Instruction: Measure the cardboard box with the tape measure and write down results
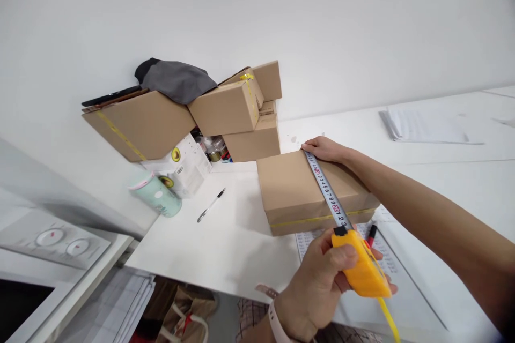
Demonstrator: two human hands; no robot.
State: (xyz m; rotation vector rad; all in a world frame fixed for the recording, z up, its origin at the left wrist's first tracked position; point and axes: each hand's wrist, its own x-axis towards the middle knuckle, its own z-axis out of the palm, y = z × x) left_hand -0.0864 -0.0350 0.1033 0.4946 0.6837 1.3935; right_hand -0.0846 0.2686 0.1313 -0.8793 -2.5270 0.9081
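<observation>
A flat cardboard box (289, 187) with a yellow strap lies on the white table (225, 241). My left hand (316, 284) is closed round a yellow tape measure case (362, 269) at the box's near edge. Its steel tape (328, 190) runs across the box top to the far edge. There my right hand (322, 148) presses the tape's end down with its fingers together. A red marker (370, 234) lies just beside the box, on a printed sheet (388, 265).
Several cardboard boxes (229, 110) are piled against the wall with a grey cloth (177, 80) on top. A green bottle (156, 194), a white carton (187, 166) and a black pen (211, 204) lie to the left. Stacked papers (422, 126) sit far right.
</observation>
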